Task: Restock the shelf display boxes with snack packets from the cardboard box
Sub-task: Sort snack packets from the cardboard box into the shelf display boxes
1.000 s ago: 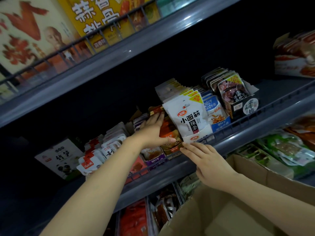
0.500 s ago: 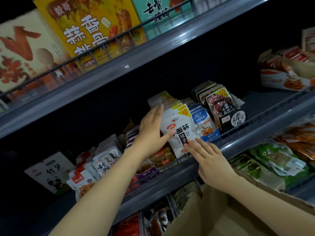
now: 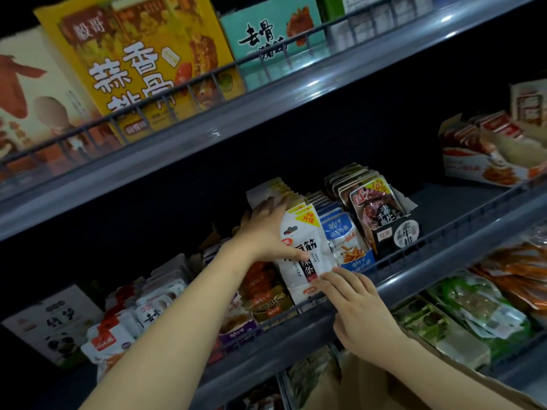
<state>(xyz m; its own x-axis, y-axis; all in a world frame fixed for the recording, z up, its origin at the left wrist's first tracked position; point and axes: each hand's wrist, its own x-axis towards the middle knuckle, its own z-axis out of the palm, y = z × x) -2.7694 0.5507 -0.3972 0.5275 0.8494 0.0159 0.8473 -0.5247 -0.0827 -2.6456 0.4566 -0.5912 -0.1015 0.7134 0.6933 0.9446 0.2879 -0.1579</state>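
Note:
A row of white snack packets (image 3: 307, 247) with black characters stands in a display box on the middle shelf. My left hand (image 3: 266, 232) lies on the row's left side, fingers over the packets' tops and thumb across the front packet. My right hand (image 3: 355, 306) touches the front packet's lower edge with straight fingers. The cardboard box (image 3: 414, 383) shows at the bottom right, under my right forearm.
Blue packets (image 3: 343, 241) and a dark display box (image 3: 393, 232) stand to the right of the white row. Orange and brown packets (image 3: 263, 291) sit to its left. A wire rail (image 3: 438, 241) edges the shelf. Large boxes fill the upper shelf (image 3: 207, 122).
My left hand slid from the orange packets up onto the white packet row. My right hand stayed at the row's front bottom edge. The view shifted down and to the right.

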